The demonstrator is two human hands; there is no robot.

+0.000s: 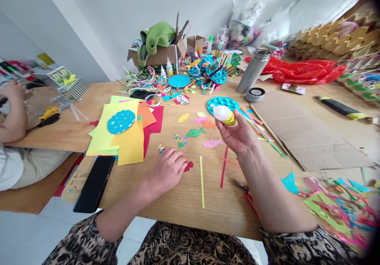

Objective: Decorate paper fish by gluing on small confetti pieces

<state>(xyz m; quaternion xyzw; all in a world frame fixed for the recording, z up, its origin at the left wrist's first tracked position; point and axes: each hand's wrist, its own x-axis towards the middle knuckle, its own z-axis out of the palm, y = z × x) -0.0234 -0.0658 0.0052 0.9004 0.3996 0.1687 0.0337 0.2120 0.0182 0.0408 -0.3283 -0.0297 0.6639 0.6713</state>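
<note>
The glue bottle [224, 114], with its yellow label, is raised just right of the frame's centre, tilted with its nozzle toward the upper left. The right hand [242, 133] has its fingers wrapped around it. Near the centre, lower down, the left hand [170, 169] lies low over the bench [175, 207], its fingers bent and close together at a small red cutout [189, 165]; whether they pinch it cannot be told.

The step in hand looks like readying a cut piece for glue. A next move with the bottle would call for turning the nozzle down over the paper and squeezing lightly, with the left fingers steadying the cutout.

Around the hands lie a green fish [194, 133], a pink fish [211, 143] and a heap of paper bits [179, 140], with a yellow strip [202, 182] at lower centre. Scissors [249, 198] rest partly hidden beside the right forearm. Farther out, a blue oval [121, 122] sits on coloured sheets at left, a phone [94, 184] at lower left, and a cardboard sheet [305, 134] at right.
</note>
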